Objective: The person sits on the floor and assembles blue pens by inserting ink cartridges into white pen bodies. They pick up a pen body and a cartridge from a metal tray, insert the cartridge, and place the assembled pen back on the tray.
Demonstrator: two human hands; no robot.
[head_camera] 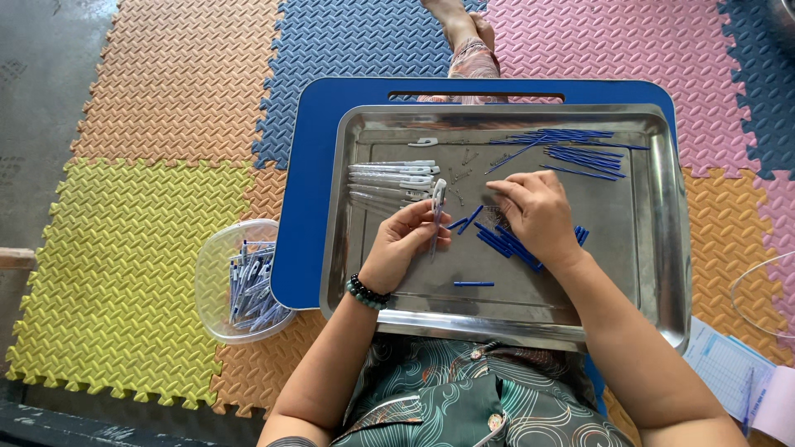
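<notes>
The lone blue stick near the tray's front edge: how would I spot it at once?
Find the steel tray on the blue board. Look just below the two hands, toward the person's body. The stick lies flat and alone there, apart from the blue pile under the right hand.

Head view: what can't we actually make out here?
- Blue pieces under the right hand: the hand covers part of the pile, so no count.
- Left hand grip on the clear pen barrel: fingers hide its lower part.
- Small metal bits on the tray: too small to identify.
- Tub contents: overlapped, uncountable.
- Paper and clear rim: cut off by the right edge.
</notes>
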